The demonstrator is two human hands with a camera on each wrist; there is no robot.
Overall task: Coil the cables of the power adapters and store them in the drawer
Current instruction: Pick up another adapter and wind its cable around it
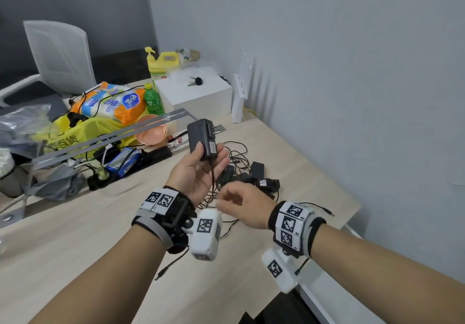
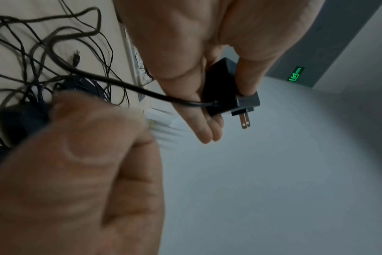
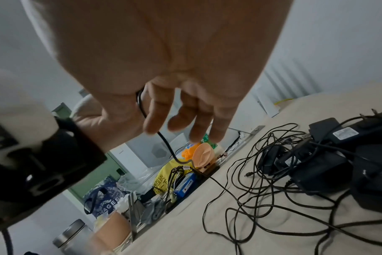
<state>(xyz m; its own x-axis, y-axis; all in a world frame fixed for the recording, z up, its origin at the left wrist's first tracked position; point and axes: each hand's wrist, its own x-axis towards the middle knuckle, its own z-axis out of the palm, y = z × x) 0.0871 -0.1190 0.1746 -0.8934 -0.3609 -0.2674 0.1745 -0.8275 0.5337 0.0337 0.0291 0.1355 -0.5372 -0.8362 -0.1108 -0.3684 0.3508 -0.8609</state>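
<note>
My left hand [image 1: 198, 172] is raised palm-up above the table and grips a black power adapter [image 1: 201, 137], thumb on its front, prongs pointing right. In the left wrist view the adapter [image 2: 227, 98] sits between thumb and fingers of that left hand [image 2: 185, 43]. Its thin black cable [image 1: 212, 180] drops from the adapter's bottom to my right hand [image 1: 239, 205], which pinches it just below the left palm. The right wrist view shows the cable [image 3: 164, 141] running out between thumb and forefinger of the right hand [image 3: 164, 60]. Several more black adapters [image 1: 254, 175] lie in a tangled heap behind my hands.
The light wooden table [image 1: 100, 235] ends at a wall on the right. Left of the heap, metal rails [image 1: 113, 135] edge a recess stuffed with a yellow bag, a blue pack and a pink bowl [image 1: 151, 132]. A white box [image 1: 196, 97] and a green bottle [image 1: 153, 101] stand behind.
</note>
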